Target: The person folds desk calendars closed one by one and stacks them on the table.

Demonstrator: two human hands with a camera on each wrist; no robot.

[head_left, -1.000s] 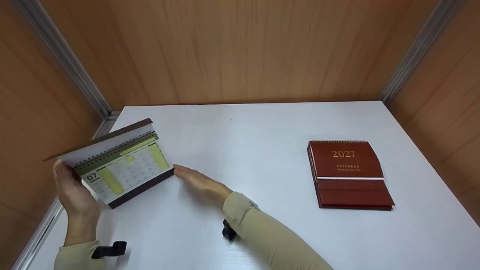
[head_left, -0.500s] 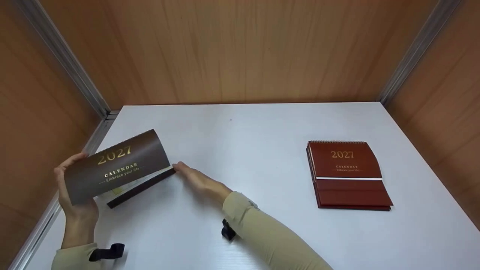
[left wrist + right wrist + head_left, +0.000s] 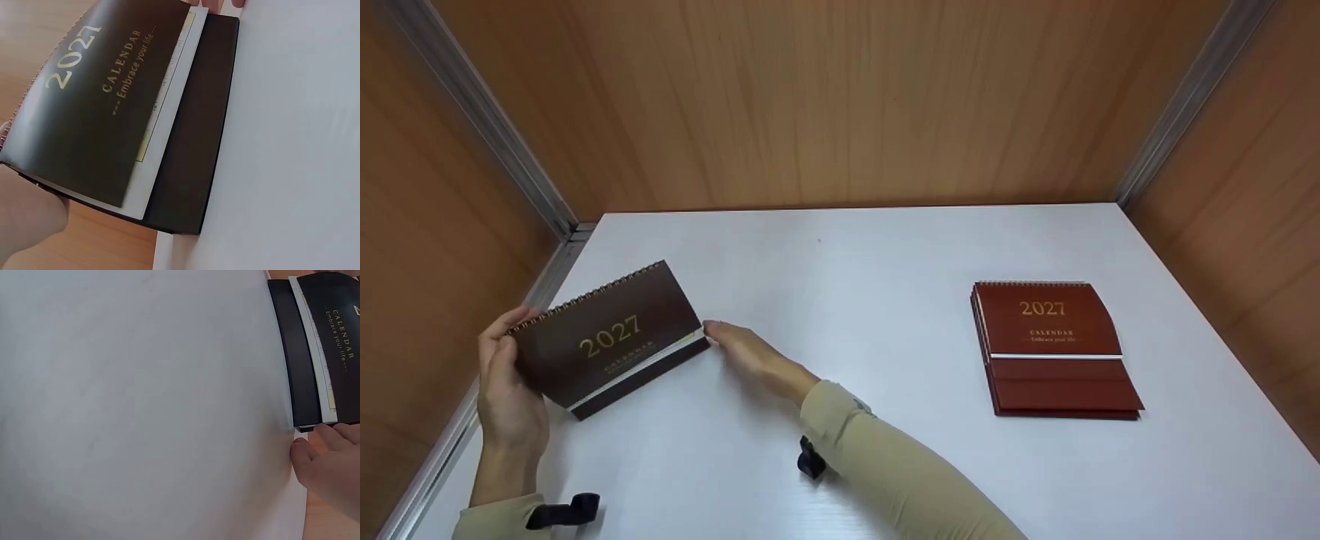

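Observation:
A dark brown desk calendar (image 3: 607,337) with a gold 2027 is tilted at the left of the white table, its spiral edge raised. Its cover lies down over the pages, leaving a pale strip of paper and the dark base strip (image 3: 197,124) showing. My left hand (image 3: 510,390) grips its left end near the spiral, the thumb in front and some fingers hidden behind. At the opposite end, my right hand (image 3: 761,364) touches the lower corner with extended fingertips; in the right wrist view its fingers (image 3: 334,436) meet the calendar's side edge.
A red 2027 desk calendar (image 3: 1057,382) lies on the right part of the white table (image 3: 840,300). Wood-grain panels (image 3: 840,105) with grey metal corner posts stand behind and at both sides.
The brown calendar's cover has come over from behind the spiral and down across the July page, hiding it. My left fingers have shifted to the spiral end; my right hand has stayed nearly still.

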